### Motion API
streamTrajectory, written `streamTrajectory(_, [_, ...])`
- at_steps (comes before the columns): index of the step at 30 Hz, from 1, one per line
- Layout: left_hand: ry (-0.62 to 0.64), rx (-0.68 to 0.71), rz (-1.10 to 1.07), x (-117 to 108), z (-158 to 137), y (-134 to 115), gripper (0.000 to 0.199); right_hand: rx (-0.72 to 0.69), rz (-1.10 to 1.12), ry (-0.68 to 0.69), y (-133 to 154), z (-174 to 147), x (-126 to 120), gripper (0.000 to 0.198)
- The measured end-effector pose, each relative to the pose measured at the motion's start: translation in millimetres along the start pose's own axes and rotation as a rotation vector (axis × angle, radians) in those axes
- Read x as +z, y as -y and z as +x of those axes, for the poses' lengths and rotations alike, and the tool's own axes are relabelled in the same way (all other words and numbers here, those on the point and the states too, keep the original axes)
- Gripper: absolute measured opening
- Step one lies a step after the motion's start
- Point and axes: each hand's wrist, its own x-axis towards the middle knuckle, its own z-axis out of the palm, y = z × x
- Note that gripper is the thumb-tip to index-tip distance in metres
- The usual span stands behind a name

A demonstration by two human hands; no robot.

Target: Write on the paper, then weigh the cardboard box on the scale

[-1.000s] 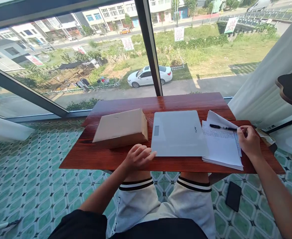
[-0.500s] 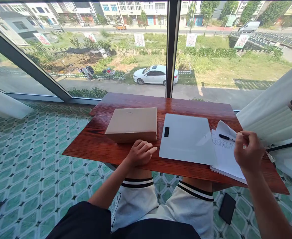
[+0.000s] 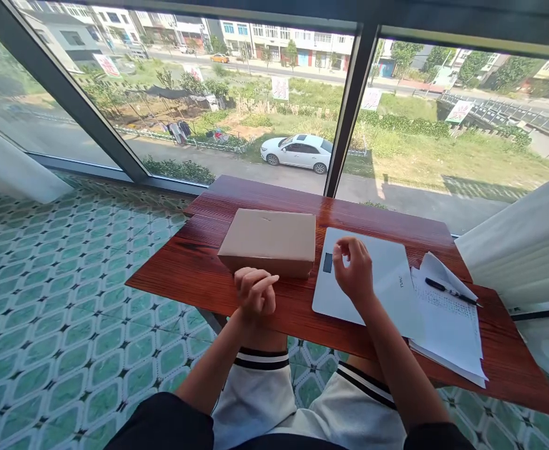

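Observation:
A brown cardboard box (image 3: 270,242) lies on the red-brown wooden table (image 3: 199,269). To its right sits a flat white scale (image 3: 386,281) with a small dark display. My left hand (image 3: 254,290) rests at the table's near edge just in front of the box, fingers loosely curled, holding nothing. My right hand (image 3: 355,270) hovers over the left part of the scale, near the display, fingers loosely bent and empty. Further right lies a stack of printed papers (image 3: 447,319) with a black pen (image 3: 450,290) on top.
Large windows behind the table look out on a road, a white car and buildings. A dark window post (image 3: 346,119) rises behind the table. White curtains (image 3: 522,244) hang at the right. The floor (image 3: 68,325) has green patterned tiles.
My right hand left the papers and pen and moved left over the scale. My left hand stayed in front of the box. The view turned left.

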Motion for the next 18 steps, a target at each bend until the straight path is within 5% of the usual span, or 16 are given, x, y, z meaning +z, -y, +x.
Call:
streamTrajectory(4, [-0.282,-0.335,0.106,-9,-3,33,0.019,0.143,0.223,0.062,5,-7,8,0.015])
streamTrajectory(7, [-0.370,-0.602,0.089,-11,-7,59,0.027,0.234,0.343,0.152,8,-15,12,0.031])
streamTrajectory(12, [-0.309,-0.950,-0.045,-8,-10,77,0.039,0.407,0.365,0.303,9,-26,23,0.063])
streamTrajectory(18, [-0.182,-1.056,-0.206,-3,1,57,0.062,0.466,0.383,0.564,18,-28,24,0.089])
